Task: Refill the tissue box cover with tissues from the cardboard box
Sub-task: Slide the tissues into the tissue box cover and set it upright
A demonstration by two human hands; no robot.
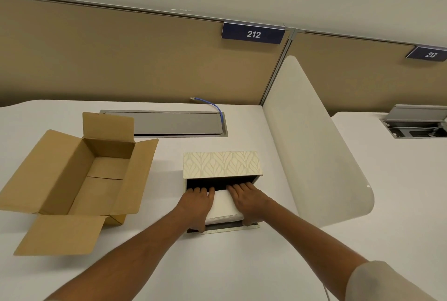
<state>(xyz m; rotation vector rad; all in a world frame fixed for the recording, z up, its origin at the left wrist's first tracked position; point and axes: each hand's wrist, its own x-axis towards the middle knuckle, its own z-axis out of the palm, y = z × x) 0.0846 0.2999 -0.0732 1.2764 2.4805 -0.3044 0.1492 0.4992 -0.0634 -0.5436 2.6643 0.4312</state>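
- Sliding the tissue stack (pixel 223 206) into the tissue box cover (pixel 221 164) is where we're at, so here's how we'd do it cleanly: keep both palms flat on top, push level toward 12 o'clock, and don't let the top sheets ride up and bunch at the dark opening.
- We'd go slow. Loose tissues are soft and squishy, so if one side runs ahead the whole stack probably skews and jams against the cover's inner wall.
- Cover sits on the desk (pixel 242 264) on its side, leaf-patterned face up, open side facing us at 6 o'clock. Its hinged flap (pixel 229 227) looks folded down flat under the stack, near edge poking out.
- Left hand (pixel 197 206): fingers together and nearly straight, lying flat on the stack's left side, tips right at the mouth of the cover. Thumb wraps down around the near left corner, so it's pressing more than gripping.
- Right hand (pixel 249 200): same deal, fingers laid flat and only a bit spread, tips just inside the opening, thumb hooked at the near right corner.
- Stack looks about halfway in, judging by how much white shows.
- Cardboard box (pixel 79 177) sits at 9 o'clock, flaps open, looks empty from here.
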